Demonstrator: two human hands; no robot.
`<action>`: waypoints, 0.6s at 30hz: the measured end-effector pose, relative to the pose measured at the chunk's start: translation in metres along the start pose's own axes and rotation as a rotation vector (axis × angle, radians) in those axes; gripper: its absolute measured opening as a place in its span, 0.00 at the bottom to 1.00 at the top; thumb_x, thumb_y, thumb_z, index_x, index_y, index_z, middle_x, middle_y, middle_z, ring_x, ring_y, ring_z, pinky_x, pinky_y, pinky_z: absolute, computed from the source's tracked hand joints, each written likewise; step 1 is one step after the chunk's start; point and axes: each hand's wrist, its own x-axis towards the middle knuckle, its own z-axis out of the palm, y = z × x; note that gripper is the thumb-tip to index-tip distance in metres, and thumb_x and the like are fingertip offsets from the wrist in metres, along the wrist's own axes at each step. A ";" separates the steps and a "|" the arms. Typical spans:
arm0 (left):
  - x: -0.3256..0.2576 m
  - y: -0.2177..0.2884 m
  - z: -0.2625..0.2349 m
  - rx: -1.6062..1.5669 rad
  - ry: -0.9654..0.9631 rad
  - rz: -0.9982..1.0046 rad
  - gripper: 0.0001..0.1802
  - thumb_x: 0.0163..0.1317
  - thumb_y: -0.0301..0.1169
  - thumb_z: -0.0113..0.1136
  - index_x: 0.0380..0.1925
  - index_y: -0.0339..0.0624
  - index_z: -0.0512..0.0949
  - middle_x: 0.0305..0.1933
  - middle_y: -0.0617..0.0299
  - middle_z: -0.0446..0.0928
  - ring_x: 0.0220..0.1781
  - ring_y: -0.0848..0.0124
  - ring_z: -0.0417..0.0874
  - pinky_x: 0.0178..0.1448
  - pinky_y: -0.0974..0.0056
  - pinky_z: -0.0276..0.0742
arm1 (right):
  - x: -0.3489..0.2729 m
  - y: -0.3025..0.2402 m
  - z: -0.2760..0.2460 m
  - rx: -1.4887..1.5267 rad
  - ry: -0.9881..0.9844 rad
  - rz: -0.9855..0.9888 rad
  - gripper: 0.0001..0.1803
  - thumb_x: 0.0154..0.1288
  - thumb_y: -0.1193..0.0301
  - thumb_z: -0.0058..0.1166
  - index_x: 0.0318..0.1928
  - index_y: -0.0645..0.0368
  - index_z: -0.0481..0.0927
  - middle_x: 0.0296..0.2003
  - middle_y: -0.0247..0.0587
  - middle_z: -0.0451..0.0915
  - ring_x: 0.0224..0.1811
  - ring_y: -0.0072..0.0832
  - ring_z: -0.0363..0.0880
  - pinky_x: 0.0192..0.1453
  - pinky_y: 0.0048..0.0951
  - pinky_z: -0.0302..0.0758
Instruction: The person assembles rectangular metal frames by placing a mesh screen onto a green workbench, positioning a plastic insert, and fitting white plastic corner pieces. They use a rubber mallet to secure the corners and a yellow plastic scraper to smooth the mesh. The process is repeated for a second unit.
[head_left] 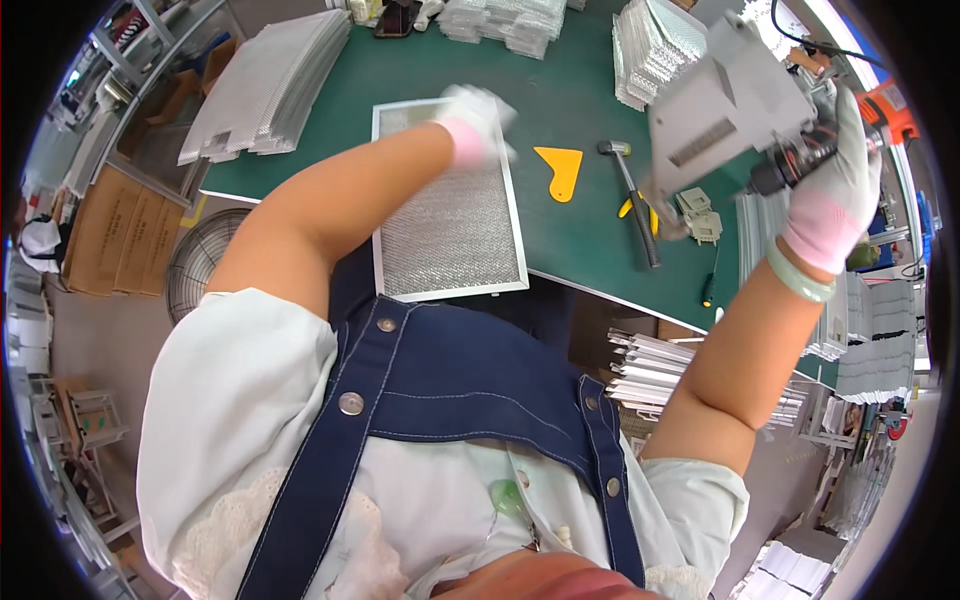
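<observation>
A flat metal mesh filter panel in a white frame [450, 235] lies at the near edge of the green table. Over its far right corner is my left hand [476, 122], in a white glove with a pink cuff; motion smears its fingers. On the right, my gloved right hand [838, 190] is closed around an orange and black power drill [893, 112], whose black chuck points left toward a grey metal block-shaped fixture [735, 105]. Part of the drill body is hidden behind the hand.
Right of the panel lie a yellow scraper [563, 172], a hammer [640, 205], grey plastic pieces [700, 215] and a screwdriver [711, 280]. Mesh sheets are stacked at the far left [270, 85] and far right [655, 50]. A phone [397, 18] lies at the back.
</observation>
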 end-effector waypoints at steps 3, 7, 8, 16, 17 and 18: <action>0.019 -0.124 0.048 0.101 -0.003 -0.384 0.26 0.61 0.48 0.58 0.54 0.45 0.81 0.56 0.54 0.82 0.58 0.55 0.83 0.59 0.53 0.78 | 0.000 0.004 -0.024 -0.160 -0.021 -0.093 0.16 0.68 0.61 0.61 0.46 0.62 0.79 0.37 0.37 0.84 0.37 0.19 0.78 0.41 0.22 0.72; 0.022 -0.151 0.027 0.229 -0.271 -0.179 0.27 0.58 0.47 0.62 0.55 0.44 0.82 0.56 0.53 0.83 0.56 0.53 0.84 0.56 0.50 0.81 | 0.001 0.006 -0.031 -0.035 0.060 0.059 0.14 0.69 0.63 0.61 0.44 0.63 0.80 0.34 0.34 0.82 0.34 0.18 0.77 0.39 0.21 0.73; 0.019 -0.143 0.010 0.206 -0.171 -0.141 0.32 0.52 0.50 0.65 0.51 0.38 0.82 0.49 0.44 0.83 0.53 0.51 0.85 0.57 0.53 0.80 | 0.004 0.011 -0.035 -0.019 0.085 0.104 0.14 0.69 0.64 0.61 0.43 0.63 0.80 0.34 0.34 0.82 0.33 0.18 0.77 0.39 0.20 0.72; -0.120 0.000 -0.144 -0.207 0.764 0.591 0.12 0.60 0.33 0.62 0.38 0.36 0.74 0.29 0.47 0.77 0.32 0.52 0.81 0.39 0.54 0.76 | 0.009 0.039 -0.040 -0.336 0.221 -0.003 0.21 0.63 0.60 0.69 0.45 0.65 0.80 0.33 0.31 0.81 0.32 0.17 0.74 0.41 0.22 0.73; -0.140 0.023 -0.135 -0.253 0.721 0.665 0.10 0.59 0.32 0.61 0.37 0.40 0.74 0.28 0.48 0.76 0.33 0.49 0.81 0.38 0.52 0.76 | 0.003 0.043 -0.039 -0.327 0.240 -0.040 0.19 0.64 0.60 0.68 0.43 0.63 0.81 0.30 0.27 0.79 0.29 0.14 0.71 0.35 0.21 0.69; -0.153 0.038 -0.116 -0.236 0.663 0.705 0.09 0.57 0.32 0.63 0.35 0.44 0.74 0.26 0.51 0.75 0.32 0.51 0.81 0.37 0.51 0.76 | -0.004 0.047 -0.037 -0.297 0.244 -0.039 0.20 0.62 0.61 0.69 0.44 0.64 0.80 0.32 0.29 0.80 0.31 0.15 0.73 0.39 0.22 0.72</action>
